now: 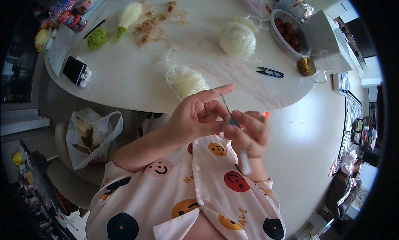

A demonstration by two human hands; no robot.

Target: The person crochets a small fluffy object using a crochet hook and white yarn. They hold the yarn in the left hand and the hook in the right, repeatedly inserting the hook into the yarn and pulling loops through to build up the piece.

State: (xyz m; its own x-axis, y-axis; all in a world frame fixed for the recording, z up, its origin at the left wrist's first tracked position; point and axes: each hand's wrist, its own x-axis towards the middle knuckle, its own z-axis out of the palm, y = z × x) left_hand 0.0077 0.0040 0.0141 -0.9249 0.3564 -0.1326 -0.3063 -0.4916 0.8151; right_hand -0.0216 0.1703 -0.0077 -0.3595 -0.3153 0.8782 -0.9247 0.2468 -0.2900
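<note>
My left hand point(202, 112) is raised at the table's near edge with its index finger extended and a pale strand over it; thumb and other fingers pinch near the hook's tip. My right hand point(251, 132) grips a crochet hook with a pale handle point(245, 165). Just beyond the left hand lies a loose bundle of pale cream yarn point(187, 81). A larger ball of the same shiny yarn point(237, 39) sits farther back. Thread snips point(270, 72) lie to the right. At the back left are a green yarn ball point(97, 38) and a cream crocheted piece with a green end point(131, 15).
Brown root-like fibres point(149, 29) spread on the marble-look table point(140, 84). A phone point(74, 70) and a pen point(95, 28) lie left. At right stand a plastic bowl of brown round items point(307, 37) and a glass cup point(324, 64). A plastic bag point(74, 146) rests on a chair.
</note>
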